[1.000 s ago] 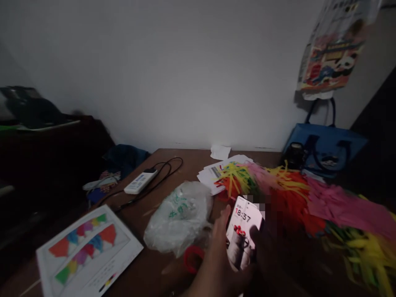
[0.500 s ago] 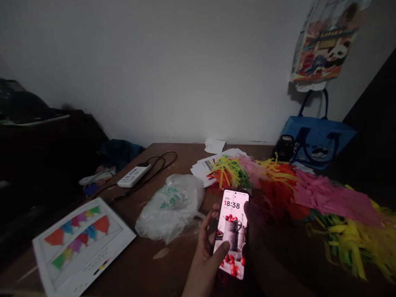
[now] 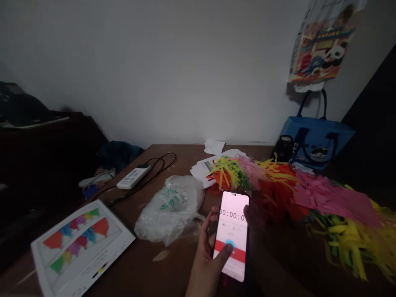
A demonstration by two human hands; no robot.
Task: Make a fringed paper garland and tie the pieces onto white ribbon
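Note:
A lit smartphone (image 3: 232, 231) is held upright above the table's front part, its screen showing large timer-like digits, a red band and a blue round spot. My left hand (image 3: 208, 258) wraps round the phone's left side, fingers behind it and thumb on the lower screen by the blue spot. At the phone's right edge, my right hand (image 3: 251, 222) grips it in deep shadow; only a thumb tip shows clearly. Left of the phone lies a crumpled white plastic bag (image 3: 173, 206) with green writing. Behind and to the right are fringed paper garlands (image 3: 278, 181) in yellow, red, pink and green.
A white sheet with printed pennants (image 3: 83, 247) lies at the table's left front. A white power strip (image 3: 133, 176) with black cable is behind it. White papers (image 3: 201, 173) lie partly under the garlands. A blue tote bag (image 3: 318, 140) stands back right, below a hanging panda-printed bag (image 3: 324, 53).
The phone screen has switched from a lock screen with cherries and the time 18:38 to a white page with timer digits and a red band. Both hands stay on the phone.

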